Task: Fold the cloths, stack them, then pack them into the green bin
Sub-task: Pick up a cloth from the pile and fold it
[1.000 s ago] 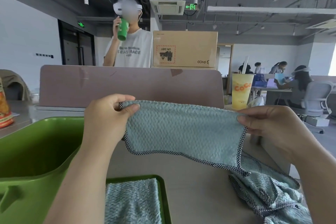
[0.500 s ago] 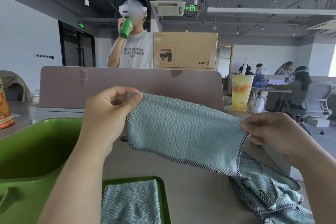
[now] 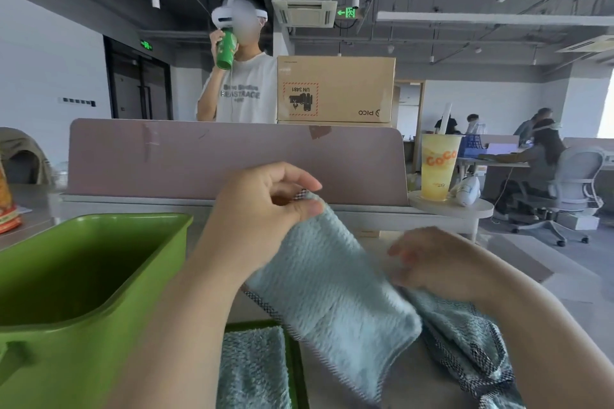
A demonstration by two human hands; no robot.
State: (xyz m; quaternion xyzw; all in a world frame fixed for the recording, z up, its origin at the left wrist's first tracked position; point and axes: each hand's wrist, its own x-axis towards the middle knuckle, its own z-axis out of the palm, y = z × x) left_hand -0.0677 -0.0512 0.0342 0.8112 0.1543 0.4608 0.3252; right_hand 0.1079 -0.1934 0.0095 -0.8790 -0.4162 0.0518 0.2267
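Fluffy, ribbed microfibre cloth, pale teal, edged with black-and-white check trim. Top corner pinched between thumb and curled fingertips of the left hand, up in the air, wrist bent, forearm coming in from bottom left. Rest of it hanging down and to the right from that pinch, doubled over on itself, soft rounded fold at the low right end.

Right hand lower and to the right of the pinch, knuckles up, fingers curled in against the cloth's far edge. Way too motion-blurred, so honestly can't tell about a real grip there versus plain touching.

Left of the pinch: green bin, glossy plastic, deep, rounded corners, moulded handle recess on the near wall. Straight below the pinch: another teal cloth, already folded into a neat rectangle, lying flat on a shallow green tray. Under the right wrist: crumpled heap of the same cloths, check trim showing everywhere, on the grey desk.

Beyond the pinch, a matte pinkish desk divider and a cardboard box.
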